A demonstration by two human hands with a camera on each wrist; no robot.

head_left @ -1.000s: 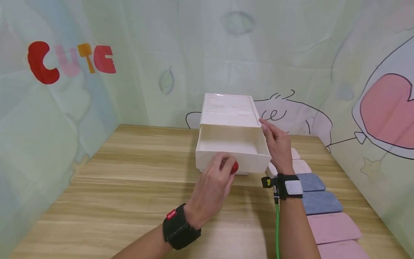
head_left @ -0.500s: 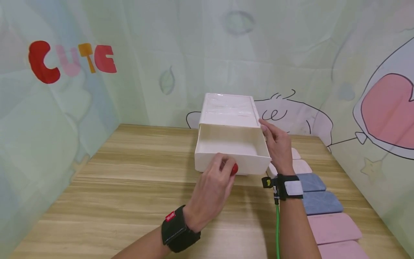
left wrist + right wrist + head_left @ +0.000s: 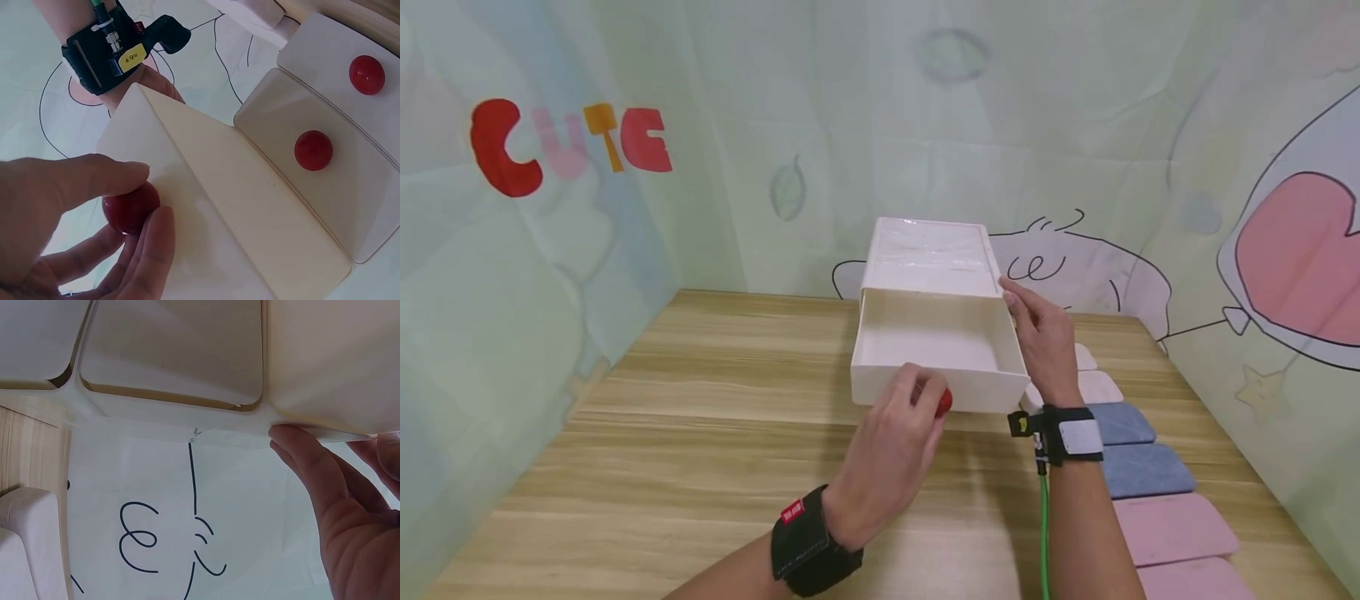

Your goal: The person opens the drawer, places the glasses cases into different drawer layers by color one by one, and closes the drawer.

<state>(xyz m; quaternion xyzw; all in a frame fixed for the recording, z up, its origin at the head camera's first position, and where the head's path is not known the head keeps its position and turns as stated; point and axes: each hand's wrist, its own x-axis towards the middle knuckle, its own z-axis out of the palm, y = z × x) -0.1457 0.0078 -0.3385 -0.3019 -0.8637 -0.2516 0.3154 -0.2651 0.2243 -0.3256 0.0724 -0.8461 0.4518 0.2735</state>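
A white plastic drawer cabinet [image 3: 932, 258] stands at the middle back of the table, its top drawer [image 3: 981, 390] pulled well out and bare inside. My left hand [image 3: 891, 450] pinches the round red knob [image 3: 130, 211] on that drawer's front between thumb and fingers. In the left wrist view, shut drawers lie beyond it, with a red knob [image 3: 314, 150] and another red knob [image 3: 367, 75]. My right hand [image 3: 1048, 350] rests against the cabinet's upper right side near the front edge. Its fingertips [image 3: 284, 434] touch the white plastic in the right wrist view.
A row of soft pads runs down the table's right side, among them a blue pad [image 3: 1146, 468] and a pink pad [image 3: 1176, 527]. A printed cloth wall [image 3: 760, 108] closes the back and sides. A green cable [image 3: 1043, 533] hangs from the right wrist strap.
My left hand has drawn the top drawer a little farther out toward me by its knob. The right hand has stayed at the cabinet's side.
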